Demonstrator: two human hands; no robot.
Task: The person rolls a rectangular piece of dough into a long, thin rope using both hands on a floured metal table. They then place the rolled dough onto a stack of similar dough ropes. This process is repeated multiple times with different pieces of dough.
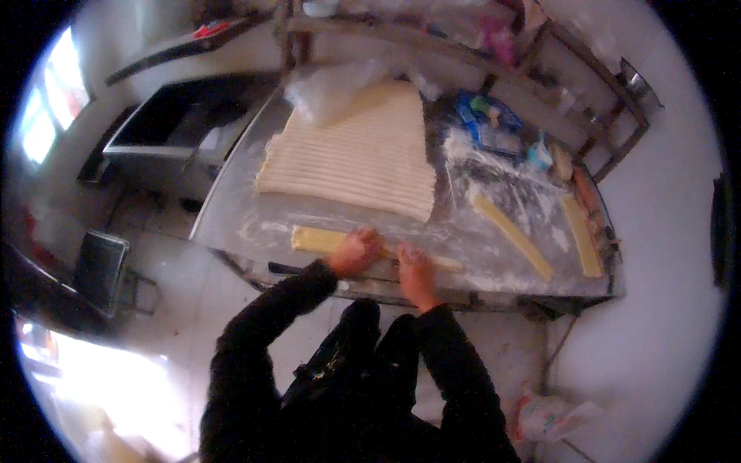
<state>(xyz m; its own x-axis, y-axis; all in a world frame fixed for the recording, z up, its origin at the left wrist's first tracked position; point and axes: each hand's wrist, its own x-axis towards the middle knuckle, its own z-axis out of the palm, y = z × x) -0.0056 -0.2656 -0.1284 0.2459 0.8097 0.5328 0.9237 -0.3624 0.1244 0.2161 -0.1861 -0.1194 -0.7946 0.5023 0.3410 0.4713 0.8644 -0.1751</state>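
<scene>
A long pale-yellow strip of dough (310, 238) lies along the near edge of the floured table. My left hand (357, 253) is closed on it near the middle, fingers bent over the dough. Just to the right, my right hand (416, 276) pinches the same strip, which narrows to a thin end beyond it. The fingers hide the part of the strip between my hands. By my left wrist a black handle (283, 268) sticks out at the table edge; what it belongs to is mostly hidden.
Many pale dough strips (351, 158) lie side by side at the back, partly under clear plastic (324, 89). Two dough strips (513, 235) (580, 235) rest on the right. A blue bag (490, 127) stands behind them, below a wooden rack (432, 42). A black-topped appliance (193, 116) is at the left.
</scene>
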